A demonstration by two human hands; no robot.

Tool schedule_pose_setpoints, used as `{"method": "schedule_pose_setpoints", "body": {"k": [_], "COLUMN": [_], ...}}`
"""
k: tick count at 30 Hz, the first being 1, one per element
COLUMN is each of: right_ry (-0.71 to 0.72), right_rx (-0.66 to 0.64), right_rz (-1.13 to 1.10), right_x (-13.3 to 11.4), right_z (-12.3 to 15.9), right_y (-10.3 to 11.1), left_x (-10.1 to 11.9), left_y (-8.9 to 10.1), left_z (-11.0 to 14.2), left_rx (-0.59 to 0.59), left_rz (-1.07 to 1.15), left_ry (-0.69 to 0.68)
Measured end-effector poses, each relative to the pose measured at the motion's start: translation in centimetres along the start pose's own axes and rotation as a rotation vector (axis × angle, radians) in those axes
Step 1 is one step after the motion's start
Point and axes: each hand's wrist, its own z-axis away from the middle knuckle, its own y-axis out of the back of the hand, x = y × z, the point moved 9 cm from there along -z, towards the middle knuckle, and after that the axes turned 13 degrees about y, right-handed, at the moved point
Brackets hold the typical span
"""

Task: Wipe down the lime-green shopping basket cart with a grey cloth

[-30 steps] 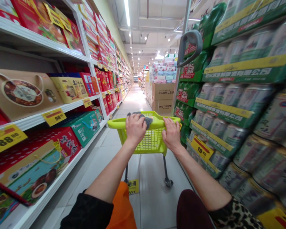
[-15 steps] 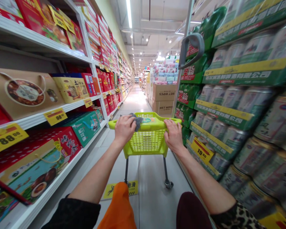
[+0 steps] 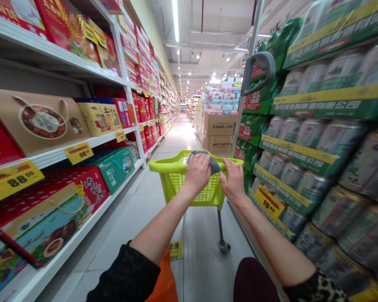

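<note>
A lime-green plastic shopping cart (image 3: 173, 184) stands in front of me, its handle toward my body. My left hand (image 3: 198, 172) is closed on a grey cloth (image 3: 213, 164) and presses it against the middle of the handle. The cloth pokes out at the top and right of my fingers. On the right part of the handle, my right hand (image 3: 233, 178) is wrapped round the rim. One cart leg with a caster (image 3: 224, 246) shows below the basket; my left arm hides the other.
Shelves (image 3: 113, 138) of boxed goods run along the left. Stacked beer cans (image 3: 302, 167) line the right side, with a grey handle (image 3: 258, 71) on a pole beside them. Wet-wipe cartons (image 3: 219, 130) stand ahead. A yellow floor sign (image 3: 176, 250) lies below.
My left hand has slid the grey cloth rightward along the handle, from its left end to the middle. My right hand keeps its grip on the handle.
</note>
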Motion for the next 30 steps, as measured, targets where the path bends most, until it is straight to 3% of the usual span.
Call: {"method": "schedule_pose_setpoints", "body": {"k": [3, 7, 13, 16, 20, 27, 30], "right_ry": [-0.019, -0.022, 0.154, 0.146, 0.143, -0.036, -0.133], "right_rx": [-0.001, -0.045, -0.226, -0.2, -0.145, -0.05, -0.023], "right_rz": [0.0, 0.035, -0.016, -0.015, -0.027, 0.079, 0.112], "right_x": [0.0, -0.7, -4.9, -5.0, -2.4, 7.9, 9.8], "right_z": [-0.6, -2.1, -4.5, -4.9, -4.5, -2.9, -2.9], "right_y": [0.5, 0.7, -2.4, -3.0, -2.6, 0.0, 0.2], "left_x": [1.7, 1.3, -4.7, -6.2, -6.1, -4.1, -3.1], "left_y": [-1.2, -1.0, 0.0, 0.0, -0.5, -1.3, -1.5], "left_z": [-0.7, -1.1, -0.4, 0.2, 0.6, 1.0, 1.2], "left_rx": [-0.037, -0.064, -0.169, -0.219, -0.244, -0.258, -0.236], "left_rz": [0.122, 0.227, -0.037, -0.107, -0.154, -0.14, -0.146], "left_ry": [-0.041, -0.082, 0.16, 0.181, 0.161, 0.089, 0.052]}}
